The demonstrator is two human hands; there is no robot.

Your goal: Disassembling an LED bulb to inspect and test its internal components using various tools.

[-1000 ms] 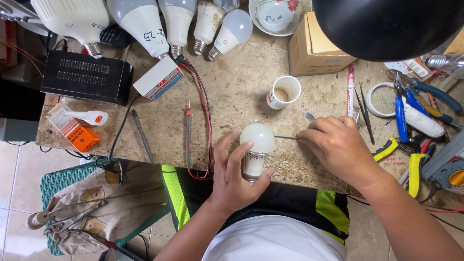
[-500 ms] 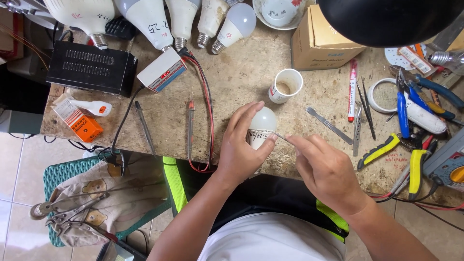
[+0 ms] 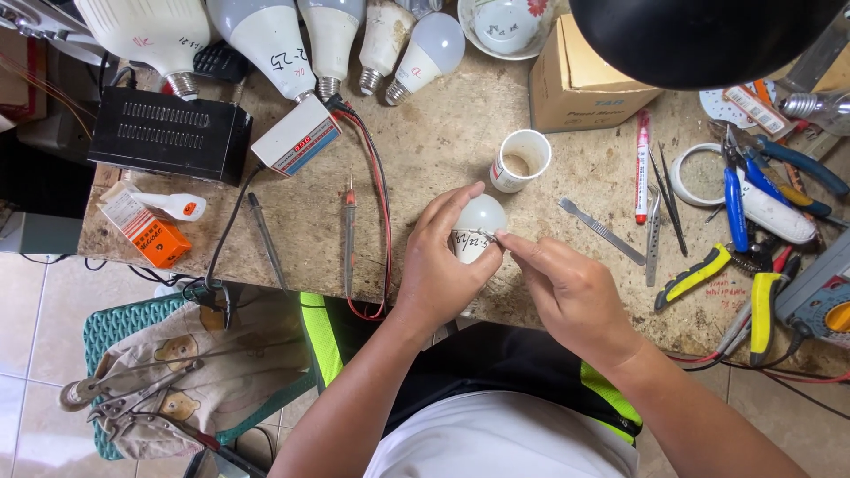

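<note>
Since half a second ago the right hand (image 3: 580,296) has pulled in close, fingertips pinched together on a thin metal tool at the seam of the white bulb (image 3: 479,227), which the left hand (image 3: 443,265) clamps just above the workbench (image 3: 425,150) edge. Too much prying could slip the tip into the left fingers or crack the dome; a loose grip drops the bulb off the near edge.

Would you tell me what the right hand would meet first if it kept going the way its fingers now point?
The right hand points up-left at the white bulb in the left hand; its fingertips seem already there.
</note>
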